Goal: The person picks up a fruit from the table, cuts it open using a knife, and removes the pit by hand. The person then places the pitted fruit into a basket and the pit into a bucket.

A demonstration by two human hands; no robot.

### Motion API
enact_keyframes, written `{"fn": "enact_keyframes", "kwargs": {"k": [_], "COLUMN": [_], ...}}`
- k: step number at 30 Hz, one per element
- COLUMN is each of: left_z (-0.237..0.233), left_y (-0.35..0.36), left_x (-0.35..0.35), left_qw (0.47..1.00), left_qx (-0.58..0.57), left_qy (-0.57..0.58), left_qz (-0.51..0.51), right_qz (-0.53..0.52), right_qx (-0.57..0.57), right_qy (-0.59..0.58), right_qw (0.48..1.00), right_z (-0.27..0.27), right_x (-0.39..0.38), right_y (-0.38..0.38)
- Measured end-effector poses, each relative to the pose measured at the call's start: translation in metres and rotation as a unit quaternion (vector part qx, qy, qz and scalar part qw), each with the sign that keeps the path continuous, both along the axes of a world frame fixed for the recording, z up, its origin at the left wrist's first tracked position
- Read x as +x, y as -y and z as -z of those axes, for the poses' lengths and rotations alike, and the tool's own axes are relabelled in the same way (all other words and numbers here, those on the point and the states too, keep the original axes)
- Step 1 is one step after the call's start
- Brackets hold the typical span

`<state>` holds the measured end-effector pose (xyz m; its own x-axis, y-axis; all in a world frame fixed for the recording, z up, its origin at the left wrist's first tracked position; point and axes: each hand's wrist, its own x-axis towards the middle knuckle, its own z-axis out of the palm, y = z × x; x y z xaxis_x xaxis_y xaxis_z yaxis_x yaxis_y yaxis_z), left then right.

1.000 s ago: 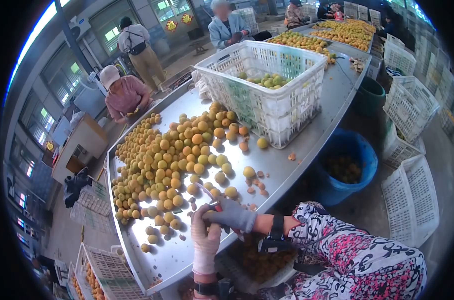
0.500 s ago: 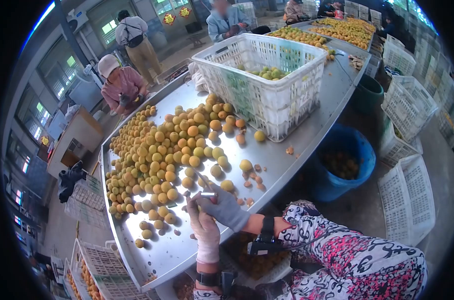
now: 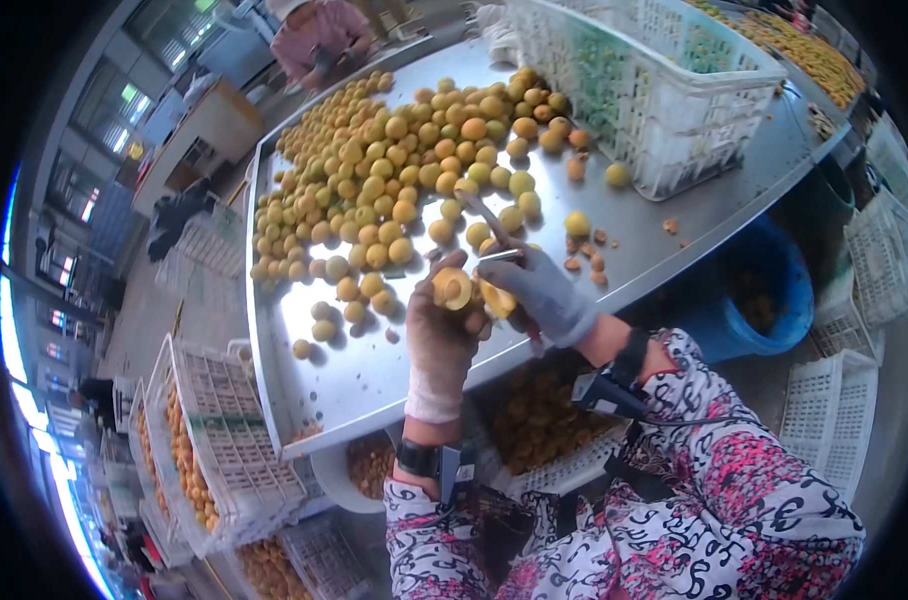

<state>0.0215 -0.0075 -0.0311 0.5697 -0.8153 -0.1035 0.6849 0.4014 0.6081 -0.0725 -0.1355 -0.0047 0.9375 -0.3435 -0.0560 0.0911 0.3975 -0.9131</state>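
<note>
My left hand, with pale covering at its wrist, is closed around an apricot half, its cut face and pit turned up. My right hand, in a grey glove, grips a small knife pointing up toward the fruit pile. Beside the left fingers, a second yellow apricot piece rests against the right hand. Both hands are close together over the near edge of the metal table. Just beyond them spreads a heap of whole apricots.
A white plastic crate stands on the table at the right. Loose pits lie near the right edge. Below are a blue bin, a crate of cut fruit and a white bucket. A person sits across the table.
The view has tilted down and shifted, so the table appears higher. The hands now show an opened apricot, with a pit visible in the left-hand half.
</note>
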Motion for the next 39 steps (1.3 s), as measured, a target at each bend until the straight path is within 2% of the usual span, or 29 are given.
{"fn": "enact_keyframes", "kwargs": {"k": [1,2,4,5,7,8,10,11,12,14,16,18,19,22,24,25,26,28,29,30,35,39], "left_z": [-0.007,-0.007,-0.005,0.001,0.012,0.015,0.013,0.015,0.019,0.015,0.017,0.018,0.018,0.018,0.021,0.023,0.024,0.022,0.025,0.026,0.020,0.014], "left_y": [-0.002,-0.004,-0.006,-0.008,-0.010,-0.010,-0.010,-0.012,-0.012,-0.009,-0.003,-0.001,-0.001,-0.001,0.003,0.004,0.007,0.014,0.016,0.019,0.030,0.032], "left_x": [-0.004,-0.003,-0.003,0.000,0.006,0.009,0.010,0.014,0.015,0.007,0.003,-0.002,-0.001,-0.005,-0.009,-0.009,-0.007,-0.013,-0.013,-0.015,-0.028,-0.033], "left_qw": [1.000,1.000,1.000,0.999,0.999,0.998,0.997,0.998,0.998,0.997,0.995,0.995,0.995,0.984,0.985,0.988,0.989,0.987,0.987,0.988,0.984,0.983], "left_qx": [0.013,0.017,0.028,0.039,0.050,0.058,0.076,0.068,0.061,0.068,0.097,0.079,0.070,0.142,0.146,0.138,0.126,0.130,0.126,0.124,0.163,0.168], "left_qy": [-0.007,-0.011,-0.011,-0.005,0.002,0.012,-0.007,-0.010,-0.017,-0.012,0.023,0.042,0.035,0.101,0.088,0.060,0.035,0.063,0.047,0.030,-0.027,-0.008], "left_qz": [-0.001,-0.008,0.001,-0.002,-0.012,-0.021,-0.025,0.002,0.030,0.034,0.030,0.043,0.061,0.036,0.025,0.045,0.064,0.073,0.082,0.092,0.063,0.077], "right_qz": [0.005,-0.023,-0.098,-0.099,-0.187,-0.188,-0.228,-0.177,-0.175,-0.088,-0.001,0.040,0.061,0.073,0.074,0.082,0.080,0.074,0.116,0.117,0.151,0.151], "right_qx": [-0.007,-0.038,-0.070,-0.066,-0.151,-0.148,-0.349,-0.357,-0.375,-0.280,-0.098,-0.075,-0.066,-0.068,0.057,0.092,0.088,0.056,0.109,0.105,0.082,0.036], "right_qy": [-0.005,-0.072,-0.119,-0.121,-0.127,-0.129,-0.073,-0.070,-0.141,-0.152,-0.067,-0.065,-0.025,0.023,0.121,0.120,0.127,0.144,0.158,0.164,0.175,0.169], "right_qw": [1.000,0.996,0.986,0.986,0.962,0.962,0.906,0.915,0.899,0.944,0.993,0.994,0.996,0.995,0.988,0.985,0.985,0.985,0.975,0.974,0.970,0.973], "right_z": [-0.007,-0.008,-0.014,-0.017,-0.019,-0.008,0.009,0.016,-0.002,0.004,0.005,0.000,-0.003,0.006,0.007,0.005,0.003,-0.002,-0.007,-0.010,-0.016,-0.018], "right_x": [-0.004,-0.007,-0.012,-0.013,-0.016,-0.014,-0.005,-0.008,-0.006,-0.002,-0.004,-0.007,-0.006,-0.007,-0.004,-0.001,0.000,-0.002,0.001,0.001,0.001,-0.002], "right_y": [-0.004,0.000,0.005,0.005,0.004,0.006,0.007,0.010,0.012,0.019,0.018,0.017,0.019,0.021,0.025,0.027,0.030,0.035,0.034,0.033,0.028,0.023]}}
